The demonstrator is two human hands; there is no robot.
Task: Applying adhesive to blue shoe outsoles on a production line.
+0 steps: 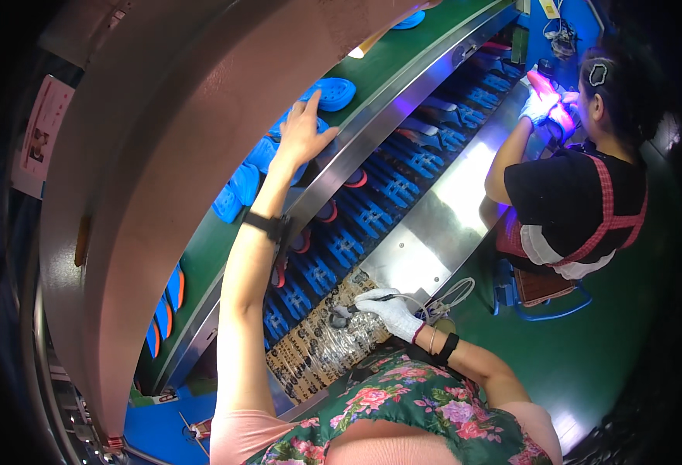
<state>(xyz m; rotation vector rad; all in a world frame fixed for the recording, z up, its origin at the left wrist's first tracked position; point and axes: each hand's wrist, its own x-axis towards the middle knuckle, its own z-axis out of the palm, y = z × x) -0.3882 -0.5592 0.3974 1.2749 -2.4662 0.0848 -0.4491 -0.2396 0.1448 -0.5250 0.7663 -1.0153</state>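
Note:
My bare left hand [302, 132] stretches over the green conveyor belt, fingers extended and thumb spread. Its fingertips meet the edge of a bright blue foam clog [337, 94] with small holes in it. Several more blue clogs [244, 184] lie bunched under and beside the hand. Close to my body, my right hand [393, 311] wears a white glove and is closed around a slim corded tool [356, 308] with a dark, rounded head. That head is low over a cardboard-covered work surface [302, 360] wrapped in clear tape; I cannot tell whether they touch.
A metal rail [341, 170] edges the belt. Below it runs a lower rack [372, 221] of blue holders with some red pieces. Blue-and-orange insoles [166, 310] lie farther left. To the right a seated co-worker [577, 170] handles a lit pink item. A cable [457, 293] loops near my right wrist.

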